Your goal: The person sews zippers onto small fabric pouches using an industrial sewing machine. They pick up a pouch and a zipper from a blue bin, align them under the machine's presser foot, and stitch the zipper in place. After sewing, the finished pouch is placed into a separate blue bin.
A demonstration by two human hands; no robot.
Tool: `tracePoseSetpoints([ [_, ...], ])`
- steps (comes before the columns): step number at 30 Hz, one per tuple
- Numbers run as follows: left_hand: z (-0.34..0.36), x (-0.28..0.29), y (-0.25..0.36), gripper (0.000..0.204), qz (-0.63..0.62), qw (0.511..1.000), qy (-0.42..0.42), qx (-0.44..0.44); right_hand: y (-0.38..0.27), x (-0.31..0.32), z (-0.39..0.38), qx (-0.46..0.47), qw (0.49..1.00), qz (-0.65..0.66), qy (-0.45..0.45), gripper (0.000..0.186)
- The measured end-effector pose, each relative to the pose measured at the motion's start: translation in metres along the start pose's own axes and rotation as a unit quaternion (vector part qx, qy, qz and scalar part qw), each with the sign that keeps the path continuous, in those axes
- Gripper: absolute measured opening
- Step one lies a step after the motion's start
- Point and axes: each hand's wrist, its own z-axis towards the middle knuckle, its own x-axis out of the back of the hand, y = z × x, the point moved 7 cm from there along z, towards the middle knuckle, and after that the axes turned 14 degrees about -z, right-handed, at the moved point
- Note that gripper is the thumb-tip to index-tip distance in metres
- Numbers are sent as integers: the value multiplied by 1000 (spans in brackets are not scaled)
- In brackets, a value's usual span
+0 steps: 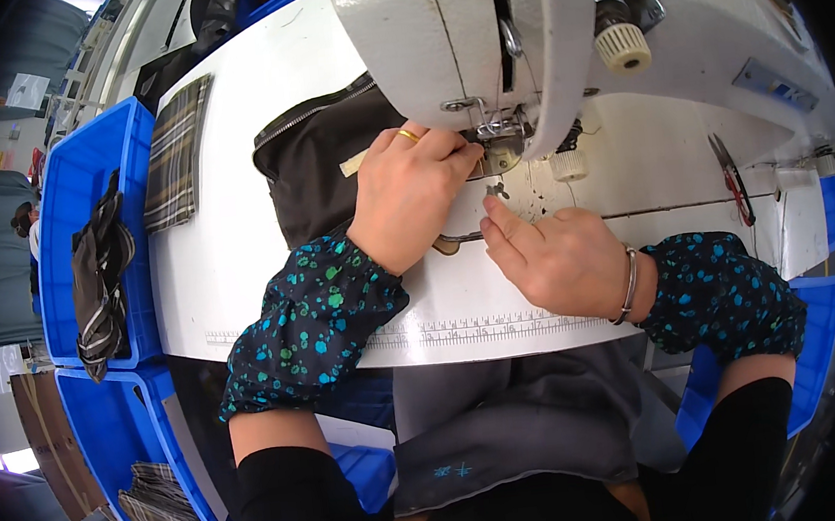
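Observation:
A dark brown fabric piece with a metal zipper (pixel 312 160) lies left of the white sewing machine's needle area. My left hand (pixel 410 186) presses on it, fingers drawn together and gripping its edge close to the presser foot (pixel 499 137). A pale strip (pixel 354 164) shows on the fabric beside that hand. My right hand (pixel 563 257) rests low over the machine bed, index finger stretched toward a small dark metal screw-like piece (pixel 497 190). Its fingertip is at or touching that piece. The other fingers are bent and the thumb is hidden.
The white sewing machine (pixel 456 36) stands over the far side of the table. Red-and-black thread snips (pixel 733 180) lie at the right. A plaid fabric piece (pixel 178 153) lies at the left, beside a blue bin (pixel 53 235) with dark fabric. A ruler strip (pixel 465 332) runs along the front edge.

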Motion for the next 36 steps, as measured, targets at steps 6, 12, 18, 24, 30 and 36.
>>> tracePoseSetpoints([
  [6, -1, 11, -7, 28, -12, 1000, 5, -5, 0, -1, -2, 3, 1000, 11, 18, 26],
  [12, -10, 19, -18, 40, 22, 992, -116, 45, 3, -2, 3, 11, 998, 24, 50, 25],
  [18, 3, 11, -13, 41, -220, 944, -211, 124, 9, 2, 11, -2, 998, 11, 60, 27],
  [24, -3, 12, -6, 39, -268, 923, -164, 220, -6, -10, 13, 48, 998, -6, 38, 32],
  [30, 0, 14, 1, 38, -113, 970, -132, 171, -8, -7, 15, 49, 998, -17, 44, 35],
  [36, -1, 12, 13, 25, 1, 984, -133, 120, -7, -3, 19, 44, 996, -35, 75, 33],
])
